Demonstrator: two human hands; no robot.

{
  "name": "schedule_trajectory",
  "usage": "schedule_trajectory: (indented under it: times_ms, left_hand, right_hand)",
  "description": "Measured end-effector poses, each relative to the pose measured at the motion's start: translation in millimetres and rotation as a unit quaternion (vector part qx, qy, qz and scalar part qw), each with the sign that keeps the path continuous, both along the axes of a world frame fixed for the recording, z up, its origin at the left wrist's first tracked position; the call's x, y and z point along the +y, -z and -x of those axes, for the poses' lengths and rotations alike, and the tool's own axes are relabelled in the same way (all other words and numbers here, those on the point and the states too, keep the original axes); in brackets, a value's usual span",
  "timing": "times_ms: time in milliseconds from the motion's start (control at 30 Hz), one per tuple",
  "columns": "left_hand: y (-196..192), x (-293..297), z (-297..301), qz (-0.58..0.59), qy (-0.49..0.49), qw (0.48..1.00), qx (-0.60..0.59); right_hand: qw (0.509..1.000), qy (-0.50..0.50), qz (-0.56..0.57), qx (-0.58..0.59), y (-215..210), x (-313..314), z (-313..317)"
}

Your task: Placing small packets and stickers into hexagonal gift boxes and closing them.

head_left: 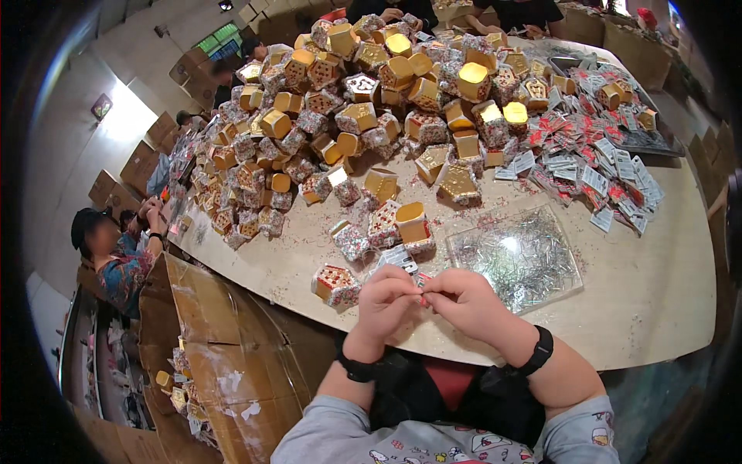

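Both hands meet at the near table edge, left hand and right hand pinched shut on a small red-and-white packet between fingertips, seemingly working it open; next comes a careful pull apart, beside the nearest small box.

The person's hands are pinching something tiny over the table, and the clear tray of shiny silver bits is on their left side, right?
Not quite. In the head view the clear tray of silver bits lies to the right of the hands, by the right hand. The left hand is nearer a small patterned box.
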State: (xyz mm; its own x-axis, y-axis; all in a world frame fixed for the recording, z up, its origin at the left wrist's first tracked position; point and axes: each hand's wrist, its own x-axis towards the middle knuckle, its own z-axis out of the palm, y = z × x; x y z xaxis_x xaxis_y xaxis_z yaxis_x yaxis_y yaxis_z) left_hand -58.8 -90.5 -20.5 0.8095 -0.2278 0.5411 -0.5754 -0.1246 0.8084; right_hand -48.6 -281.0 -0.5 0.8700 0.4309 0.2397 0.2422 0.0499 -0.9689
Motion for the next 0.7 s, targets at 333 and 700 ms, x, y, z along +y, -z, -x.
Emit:
schedule_trajectory:
  times_ms: [333,700]
  left_hand:
    - [-79,-10,-56,-0.52,-0.023,0.837,-0.17]
    - [-61,-6,-66,-0.486,-0.117,0.859,-0.108]
  right_hand:
    - [0.997,0.07,-0.012,-0.014,10,0,-7]
    - [0.996,0.076,0.006,-0.055,9,-1,-8]
